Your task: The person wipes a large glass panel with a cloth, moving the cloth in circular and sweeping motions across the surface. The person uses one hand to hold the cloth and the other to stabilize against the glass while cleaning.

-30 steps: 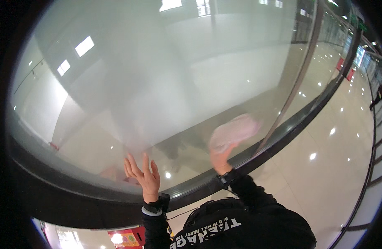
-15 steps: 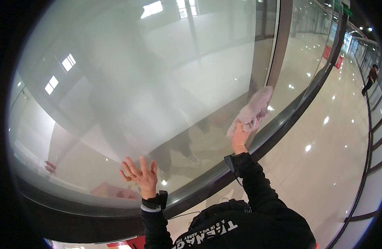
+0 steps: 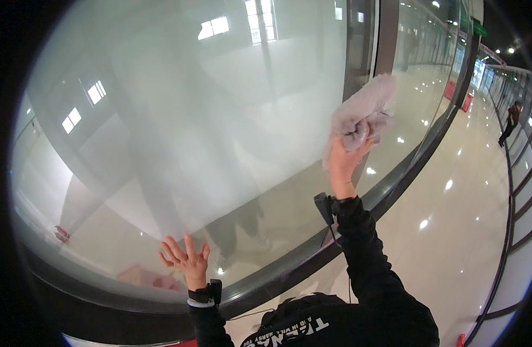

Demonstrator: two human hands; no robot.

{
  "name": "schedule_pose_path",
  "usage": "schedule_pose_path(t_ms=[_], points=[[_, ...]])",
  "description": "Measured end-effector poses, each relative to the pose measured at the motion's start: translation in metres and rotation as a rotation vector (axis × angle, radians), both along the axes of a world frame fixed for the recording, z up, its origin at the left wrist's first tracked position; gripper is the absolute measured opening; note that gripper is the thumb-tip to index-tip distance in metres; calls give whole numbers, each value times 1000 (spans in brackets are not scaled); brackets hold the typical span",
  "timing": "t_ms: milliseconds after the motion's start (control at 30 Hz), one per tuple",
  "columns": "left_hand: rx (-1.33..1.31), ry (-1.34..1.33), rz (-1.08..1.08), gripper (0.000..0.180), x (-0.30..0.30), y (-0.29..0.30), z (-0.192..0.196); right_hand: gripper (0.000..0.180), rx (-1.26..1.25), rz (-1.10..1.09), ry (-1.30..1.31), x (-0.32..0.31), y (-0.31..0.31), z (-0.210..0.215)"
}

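A fluffy pale-pink cloth [image 3: 367, 107] is bunched in my right hand [image 3: 344, 162], its fingers wrapped round the lower part. The cloth lies against the large glass pane [image 3: 237, 127], over the dark upright frame strip [image 3: 387, 40] at the pane's right. Lower left, my left hand [image 3: 187, 261] has its fingers spread and holds nothing. It is at the lower part of the glass; whether the palm touches it I cannot tell. Both wrists wear black straps with small devices.
A dark sill [image 3: 289, 263] curves along the glass's bottom edge. To the right runs a shiny tiled floor [image 3: 433, 214], with a person [image 3: 510, 123] far off by the opposite glass wall. Red blocks [image 3: 449, 89] stand farther down the corridor. Bright windows reflect in the pane.
My right hand has moved up the glass with the cloth, which now sits higher on the frame strip. My left hand appears slightly lower and farther left, still spread.
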State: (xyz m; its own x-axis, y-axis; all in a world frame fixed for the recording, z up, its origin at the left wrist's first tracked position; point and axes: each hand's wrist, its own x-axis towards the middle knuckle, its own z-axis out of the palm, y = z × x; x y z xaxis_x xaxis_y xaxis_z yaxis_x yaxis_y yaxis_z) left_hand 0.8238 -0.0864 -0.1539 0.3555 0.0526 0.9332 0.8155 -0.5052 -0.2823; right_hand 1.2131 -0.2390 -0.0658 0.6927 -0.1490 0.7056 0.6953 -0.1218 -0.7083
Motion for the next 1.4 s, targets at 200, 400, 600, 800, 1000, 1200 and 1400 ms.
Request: schedule_pose_path(t_ms=[200,400,600,800,1000,1200,1400], points=[[1,-12,-17,58,-2,0,-2,63,432,130,152,-13,-3,-65],[-1,0,24,58,-4,4,-11,63,366,175,373,-30,0,-90],[-47,19,36,57,-10,6,-19,82,46,-115,-413,49,7,115],[-32,45,50,57,-12,3,-20,79,145,50,-493,50,5,285],[4,18,23,57,-11,6,-24,61,-381,80,-1081,8,-11,187],[-10,31,28,57,-11,3,-25,69,-127,-59,-798,46,-15,225],[35,30,29,56,-9,2,-28,75,186,107,-563,26,7,286]])
